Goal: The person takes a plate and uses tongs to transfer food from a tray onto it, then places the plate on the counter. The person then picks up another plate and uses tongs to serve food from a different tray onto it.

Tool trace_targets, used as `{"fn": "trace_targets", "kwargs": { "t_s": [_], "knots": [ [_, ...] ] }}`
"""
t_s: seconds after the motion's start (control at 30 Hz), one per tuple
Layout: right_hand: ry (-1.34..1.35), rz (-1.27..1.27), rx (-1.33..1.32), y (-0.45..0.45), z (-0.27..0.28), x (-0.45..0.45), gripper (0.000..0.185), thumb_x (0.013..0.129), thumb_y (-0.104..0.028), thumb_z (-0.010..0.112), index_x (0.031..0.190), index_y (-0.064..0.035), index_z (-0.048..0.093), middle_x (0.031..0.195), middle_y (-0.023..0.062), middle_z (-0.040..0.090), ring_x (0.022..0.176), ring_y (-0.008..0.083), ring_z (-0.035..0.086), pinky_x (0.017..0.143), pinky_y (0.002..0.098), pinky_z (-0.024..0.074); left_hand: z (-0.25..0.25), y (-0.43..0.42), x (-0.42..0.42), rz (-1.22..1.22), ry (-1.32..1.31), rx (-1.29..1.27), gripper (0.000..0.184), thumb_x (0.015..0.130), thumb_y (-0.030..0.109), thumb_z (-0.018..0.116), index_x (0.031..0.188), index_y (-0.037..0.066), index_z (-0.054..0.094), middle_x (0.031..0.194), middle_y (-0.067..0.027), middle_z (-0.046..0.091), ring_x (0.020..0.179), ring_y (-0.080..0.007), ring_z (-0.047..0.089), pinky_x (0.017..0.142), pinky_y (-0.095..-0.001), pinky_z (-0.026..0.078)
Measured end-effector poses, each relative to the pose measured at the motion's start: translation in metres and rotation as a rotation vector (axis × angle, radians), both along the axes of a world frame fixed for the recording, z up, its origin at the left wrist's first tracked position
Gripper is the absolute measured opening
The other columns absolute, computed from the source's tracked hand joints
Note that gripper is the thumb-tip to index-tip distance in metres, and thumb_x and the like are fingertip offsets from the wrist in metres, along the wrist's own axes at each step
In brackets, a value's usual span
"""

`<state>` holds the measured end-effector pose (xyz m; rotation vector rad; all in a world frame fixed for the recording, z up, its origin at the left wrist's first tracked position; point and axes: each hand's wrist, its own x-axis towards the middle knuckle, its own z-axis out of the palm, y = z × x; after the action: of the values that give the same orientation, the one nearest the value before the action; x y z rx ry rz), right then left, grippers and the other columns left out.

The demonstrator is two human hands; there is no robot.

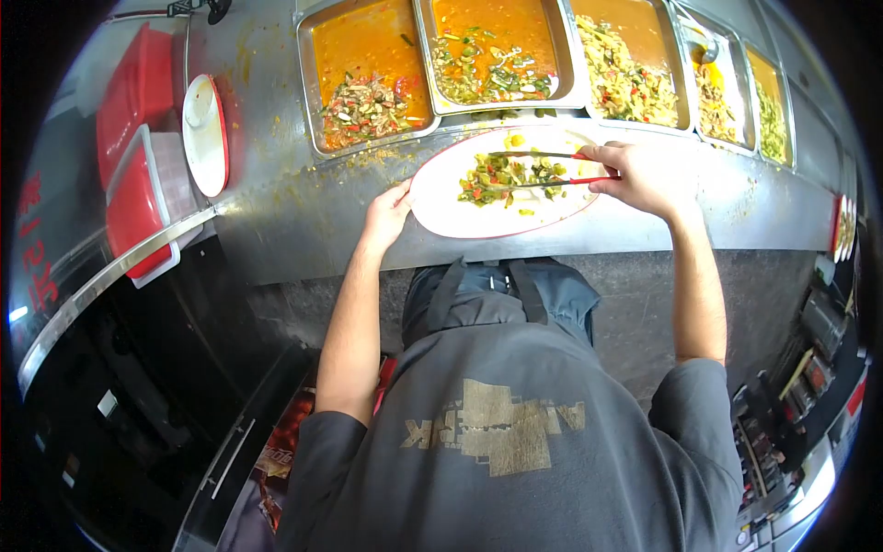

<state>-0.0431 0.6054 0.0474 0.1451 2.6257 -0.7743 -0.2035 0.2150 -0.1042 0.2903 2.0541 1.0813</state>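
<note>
A large white oval plate [441, 207] with a red rim lies near the front edge of the metal counter. My left hand [390, 213] grips its left edge. My right hand [635, 175] is closed on the red handles of a pair of tongs [575, 182], above the plate's right side. The dark tips of the tongs are apart and reach over a heap of chopped green and red vegetables [487, 179] on the plate. Whether the tips hold any food I cannot tell.
Metal trays of food in orange liquid [363, 55] line the back of the counter [267, 216]. A ladle [706, 46] rests in one tray. At the left are an oval dish [204, 152] and red containers [138, 221]; more plates [842, 230] stand far right.
</note>
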Motion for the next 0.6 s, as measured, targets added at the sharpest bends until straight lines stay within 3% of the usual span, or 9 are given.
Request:
{"fn": "trace_targets", "kwargs": {
  "t_s": [0.07, 0.17, 0.2, 0.3, 0.4, 0.5, 0.6],
  "knots": [
    [-0.056, -0.061, 0.006, -0.002, 0.007, -0.003, 0.049, 0.083, -0.021, 0.075, 0.129, -0.0123, 0.061, 0.083, 0.0107, 0.064, 0.075, 0.0206, 0.062, 0.070, 0.0336, 0.0484, -0.002, -0.001, 0.000, -0.002, 0.030, -0.004, 0.036, 0.098, 0.016, 0.059, 0.130, 0.000, 0.059, 0.121, -0.0088, 0.068, 0.110, -0.0127, 0.061, 0.096, -0.0263, 0.046],
    [0.273, -0.240, -0.264, 0.005, -0.021, -0.003, 0.050, 0.082, -0.025, 0.076, 0.129, -0.0153, 0.061, 0.076, 0.0080, 0.059, 0.068, 0.0190, 0.057, 0.066, 0.0324, 0.0471, -0.006, -0.002, 0.001, 0.007, 0.020, -0.002, 0.036, 0.098, 0.016, 0.060, 0.130, 0.000, 0.059, 0.122, -0.0091, 0.067, 0.110, -0.0131, 0.061, 0.096, -0.0259, 0.045],
    [0.354, -0.247, -0.218, 0.008, -0.024, -0.012, 0.050, 0.083, -0.030, 0.075, 0.129, -0.0156, 0.062, 0.073, 0.0058, 0.057, 0.065, 0.0185, 0.054, 0.063, 0.0312, 0.0460, -0.008, -0.003, 0.001, 0.014, 0.015, 0.014, 0.036, 0.098, 0.016, 0.060, 0.130, -0.001, 0.059, 0.122, -0.0094, 0.067, 0.110, -0.0133, 0.061, 0.096, -0.0259, 0.045],
    [0.287, -0.384, 0.035, 0.017, -0.037, -0.039, 0.051, 0.082, -0.032, 0.075, 0.128, -0.0132, 0.062, 0.077, 0.0072, 0.061, 0.069, 0.0193, 0.059, 0.066, 0.0341, 0.0480, -0.009, -0.003, 0.001, 0.025, 0.018, 0.013, 0.036, 0.098, 0.015, 0.060, 0.130, -0.001, 0.058, 0.123, -0.0101, 0.067, 0.111, -0.0135, 0.061, 0.097, -0.0261, 0.045],
    [0.103, -0.360, 0.138, 0.027, -0.046, -0.079, 0.056, 0.082, -0.035, 0.076, 0.130, -0.0119, 0.060, 0.093, 0.0100, 0.070, 0.083, 0.0204, 0.066, 0.076, 0.0353, 0.0520, 0.001, 0.002, 0.002, 0.034, 0.011, -0.006, 0.037, 0.098, 0.015, 0.061, 0.130, -0.002, 0.058, 0.124, -0.0109, 0.066, 0.112, -0.0137, 0.061, 0.098, -0.0263, 0.045],
    [0.147, -0.340, 0.006, 0.048, -0.100, -0.105, 0.060, 0.082, -0.038, 0.077, 0.133, -0.0125, 0.059, 0.109, 0.0117, 0.071, 0.098, 0.0213, 0.068, 0.088, 0.0358, 0.0526, 0.000, 0.002, 0.002, 0.026, 0.013, -0.014, 0.037, 0.098, 0.016, 0.061, 0.130, -0.002, 0.058, 0.125, -0.0115, 0.066, 0.113, -0.0146, 0.060, 0.099, -0.0268, 0.045],
    [0.017, -0.383, -0.146, 0.054, -0.128, -0.127, 0.060, 0.083, -0.041, 0.076, 0.134, -0.0123, 0.059, 0.116, 0.0112, 0.069, 0.102, 0.0214, 0.067, 0.094, 0.0339, 0.0514, -0.001, 0.000, 0.002, 0.014, 0.015, -0.022, 0.038, 0.098, 0.018, 0.061, 0.130, -0.002, 0.058, 0.127, -0.0127, 0.065, 0.115, -0.0159, 0.060, 0.100, -0.0276, 0.045]
  ]
}}
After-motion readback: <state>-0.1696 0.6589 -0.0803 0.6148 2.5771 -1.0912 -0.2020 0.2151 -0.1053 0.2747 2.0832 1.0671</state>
